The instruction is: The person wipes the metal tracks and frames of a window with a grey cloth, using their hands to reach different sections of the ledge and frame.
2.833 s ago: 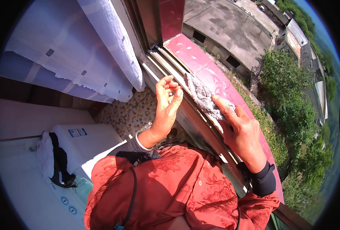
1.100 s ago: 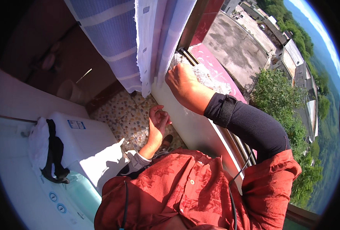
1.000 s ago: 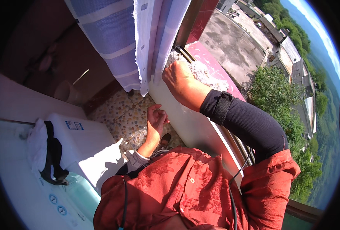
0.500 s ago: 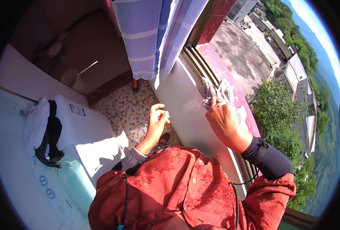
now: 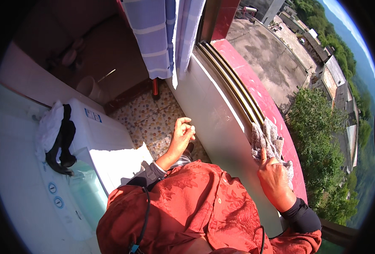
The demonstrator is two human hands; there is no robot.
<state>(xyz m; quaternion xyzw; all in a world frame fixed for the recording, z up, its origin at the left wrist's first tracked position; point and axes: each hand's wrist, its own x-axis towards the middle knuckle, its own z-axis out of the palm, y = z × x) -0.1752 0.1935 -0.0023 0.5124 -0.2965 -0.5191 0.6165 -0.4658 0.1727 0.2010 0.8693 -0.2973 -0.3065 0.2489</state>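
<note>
My right hand (image 5: 275, 180) presses a crumpled grey-white cloth (image 5: 268, 137) onto the window track (image 5: 234, 86), its index finger stretched along the cloth and the other fingers bent over it. Part of the cloth spills onto the pink tiled sill (image 5: 259, 86) outside the track. In front of my body, my left hand (image 5: 181, 139) hangs in the air with loosely curled fingers that do not meet. Nothing shows in it. It is nearest to the white wall (image 5: 215, 122) under the window.
A white washing machine (image 5: 107, 133) stands at the left, with a black and a white cloth (image 5: 60, 144) over it. A blue checked curtain (image 5: 153, 38) hangs ahead. On the pebbled floor (image 5: 153, 112) stands a red-handled tool (image 5: 155, 88). Outside lie a concrete roof and trees (image 5: 316, 131).
My right hand has drawn the cloth along the track toward my body, baring the far stretch of rails. The view has shifted slightly; my left hand keeps its pose.
</note>
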